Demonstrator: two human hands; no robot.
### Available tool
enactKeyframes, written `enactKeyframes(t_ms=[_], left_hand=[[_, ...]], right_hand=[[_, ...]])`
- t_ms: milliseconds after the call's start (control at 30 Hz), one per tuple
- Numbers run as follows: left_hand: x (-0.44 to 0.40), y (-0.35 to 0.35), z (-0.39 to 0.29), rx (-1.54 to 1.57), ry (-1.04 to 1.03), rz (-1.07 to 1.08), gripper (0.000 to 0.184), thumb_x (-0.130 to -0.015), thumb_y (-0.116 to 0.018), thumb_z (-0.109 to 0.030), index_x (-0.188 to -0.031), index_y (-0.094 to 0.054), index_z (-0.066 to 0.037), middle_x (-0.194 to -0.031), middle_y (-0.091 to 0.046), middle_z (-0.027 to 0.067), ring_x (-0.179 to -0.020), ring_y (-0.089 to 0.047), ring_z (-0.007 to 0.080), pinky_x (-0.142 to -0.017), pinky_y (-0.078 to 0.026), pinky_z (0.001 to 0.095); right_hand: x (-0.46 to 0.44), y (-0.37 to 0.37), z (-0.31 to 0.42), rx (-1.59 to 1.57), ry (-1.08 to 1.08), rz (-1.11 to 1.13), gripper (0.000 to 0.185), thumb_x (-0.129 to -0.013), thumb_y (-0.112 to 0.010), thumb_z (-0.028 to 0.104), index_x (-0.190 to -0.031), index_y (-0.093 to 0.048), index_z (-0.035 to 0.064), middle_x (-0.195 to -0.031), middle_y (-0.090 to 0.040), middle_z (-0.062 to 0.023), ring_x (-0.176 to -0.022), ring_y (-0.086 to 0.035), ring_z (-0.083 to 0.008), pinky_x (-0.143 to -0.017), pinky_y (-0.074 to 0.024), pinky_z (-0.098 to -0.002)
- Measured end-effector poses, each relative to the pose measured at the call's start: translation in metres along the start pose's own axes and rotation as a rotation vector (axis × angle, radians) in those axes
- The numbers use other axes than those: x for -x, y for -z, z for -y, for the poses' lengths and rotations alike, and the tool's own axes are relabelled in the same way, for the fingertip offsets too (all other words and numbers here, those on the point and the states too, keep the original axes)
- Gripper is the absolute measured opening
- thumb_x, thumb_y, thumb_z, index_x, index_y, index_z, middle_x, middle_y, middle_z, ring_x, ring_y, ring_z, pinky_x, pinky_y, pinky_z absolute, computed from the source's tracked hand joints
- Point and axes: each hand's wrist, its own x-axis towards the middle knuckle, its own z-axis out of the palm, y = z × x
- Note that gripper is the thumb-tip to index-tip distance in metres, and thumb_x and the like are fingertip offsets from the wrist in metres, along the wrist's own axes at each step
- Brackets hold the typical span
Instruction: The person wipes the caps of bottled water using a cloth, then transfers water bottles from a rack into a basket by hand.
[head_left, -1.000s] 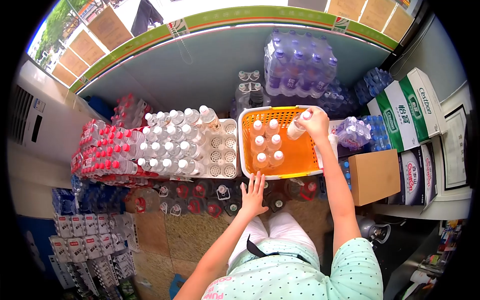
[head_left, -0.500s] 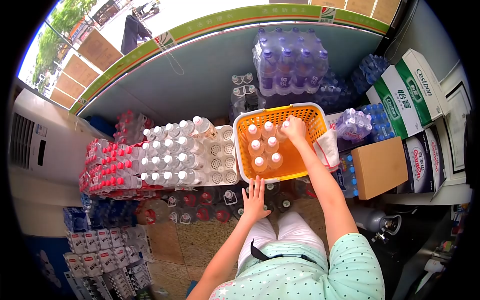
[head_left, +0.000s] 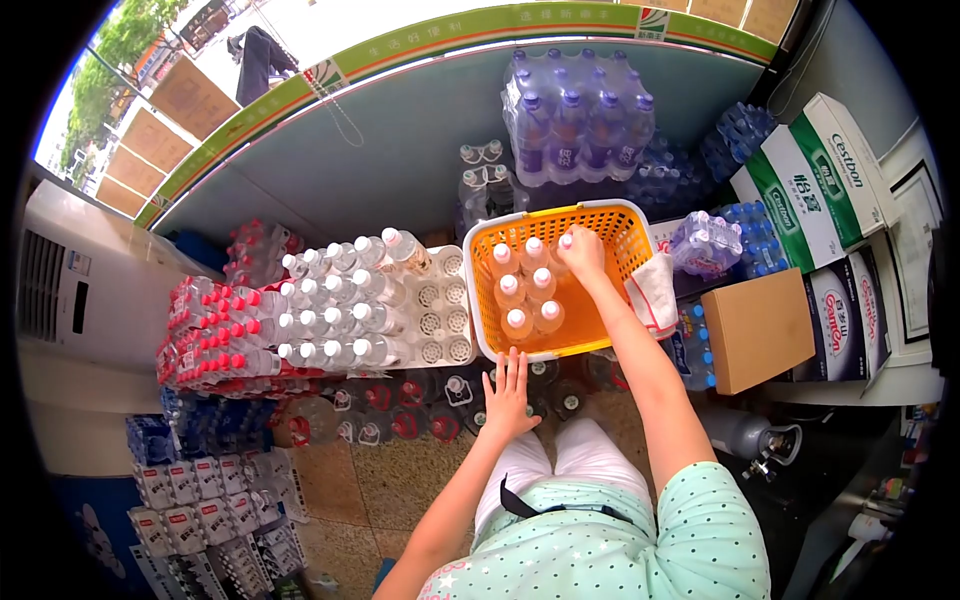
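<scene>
A yellow plastic basket (head_left: pixel 480 300) with a pale rim holds several upright bottles (head_left: pixel 509 290) with white caps, grouped at its left side. Inside it, my right hand (head_left: pixel 584 252) has its fingers closed at the cap of a bottle (head_left: pixel 564 262) in the back row; the hand hides part of that bottle. My left hand (head_left: pixel 512 402) is open, fingers spread, with the fingertips at the basket's front rim. Left of the basket, a white crate (head_left: pixel 432 322) with round slots carries rows of clear, white-capped bottles (head_left: pixel 372 285).
A white cloth (head_left: pixel 652 296) hangs over the basket's right rim. Behind stands a wrapped pack of purple-labelled bottles (head_left: pixel 568 130). To the right are a brown carton (head_left: pixel 758 335) and a Cestbon box (head_left: pixel 815 190). Red-capped bottles (head_left: pixel 225 330) lie at left; large jugs (head_left: pixel 410 420) stand below.
The whole view has shifted very slightly. My right hand stays at the same bottle and my left hand stays by the front rim; no bottle has visibly changed place.
</scene>
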Motion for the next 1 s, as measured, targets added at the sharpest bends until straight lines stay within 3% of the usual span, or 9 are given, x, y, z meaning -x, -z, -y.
enactKeyframes(t_ms=[167, 267, 300, 400, 567, 733, 1000], left_hand=[[0.001, -0.001, 0.0, 0.017, -0.001, -0.018, 0.137, -0.056, -0.087, -0.043, -0.155, -0.002, -0.003, -0.162, -0.001, 0.0206, -0.149, 0.0, 0.0413, -0.111, -0.02, 0.0668], [0.0, -0.002, 0.0, 0.024, 0.001, -0.011, 0.137, -0.056, -0.087, -0.043, -0.156, -0.002, -0.004, -0.162, -0.001, 0.02, -0.149, -0.001, 0.0414, -0.111, -0.02, 0.0669], [0.001, -0.002, 0.0, 0.027, 0.003, -0.007, 0.137, -0.056, -0.087, -0.042, -0.156, -0.002, -0.005, -0.162, -0.001, 0.0197, -0.149, -0.001, 0.0415, -0.111, -0.019, 0.0669], [0.0, -0.004, 0.001, 0.048, 0.006, -0.008, 0.136, -0.056, -0.087, -0.042, -0.156, -0.002, -0.005, -0.162, -0.001, 0.0188, -0.149, -0.002, 0.0414, -0.111, -0.019, 0.0671], [0.001, -0.005, 0.0, 0.044, 0.024, -0.043, 0.137, -0.054, -0.087, -0.042, -0.157, -0.003, -0.009, -0.163, -0.004, 0.0135, -0.15, -0.006, 0.035, -0.111, -0.022, 0.0655], [0.001, -0.006, 0.001, 0.048, 0.008, -0.063, 0.136, -0.055, -0.087, -0.042, -0.156, -0.003, -0.008, -0.163, -0.004, 0.0156, -0.15, -0.004, 0.0372, -0.11, -0.021, 0.0672], [0.003, -0.008, -0.001, 0.06, 0.037, -0.115, 0.136, -0.05, -0.088, -0.039, -0.157, -0.007, -0.012, -0.163, -0.006, 0.009, -0.151, -0.007, 0.0294, -0.11, -0.023, 0.0663]], right_hand=[[-0.005, -0.009, -0.007, 0.08, 0.035, 0.038, 0.028, -0.069, -0.074, 0.02, -0.092, -0.064, 0.0073, -0.093, -0.068, -0.0143, -0.093, -0.065, -0.0348, -0.082, -0.0531, -0.045], [0.004, 0.014, 0.014, 0.191, -0.023, 0.095, 0.046, -0.067, -0.078, 0.025, -0.107, -0.062, 0.0113, -0.107, -0.065, -0.0128, -0.104, -0.062, -0.0335, -0.086, -0.053, -0.0462], [0.007, 0.024, 0.029, 0.291, -0.108, 0.121, 0.064, -0.065, -0.081, 0.028, -0.123, -0.056, 0.0152, -0.119, -0.059, -0.0113, -0.114, -0.056, -0.0327, -0.088, -0.0522, -0.0484], [0.013, 0.04, 0.058, 0.251, -0.034, -0.051, 0.07, -0.067, -0.082, 0.032, -0.128, -0.052, 0.0157, -0.118, -0.055, -0.0125, -0.118, -0.051, -0.0326, -0.088, -0.0521, -0.0506], [0.021, 0.053, 0.12, 0.119, 0.229, -0.069, 0.063, -0.07, -0.079, 0.029, -0.126, -0.055, 0.012, -0.112, -0.055, -0.0117, -0.105, -0.052, -0.0327, -0.093, -0.0461, -0.0426], [0.033, 0.029, 0.184, -0.142, 0.532, 0.041, 0.053, -0.071, -0.077, 0.022, -0.119, -0.059, 0.0088, -0.108, -0.056, -0.0105, -0.103, -0.052, -0.0315, -0.091, -0.0466, -0.041], [0.025, -0.04, 0.252, -0.133, 0.646, 0.208, 0.052, -0.073, -0.077, 0.022, -0.12, -0.059, 0.0119, -0.109, -0.057, -0.0084, -0.106, -0.054, -0.0301, -0.089, -0.0498, -0.0421]])
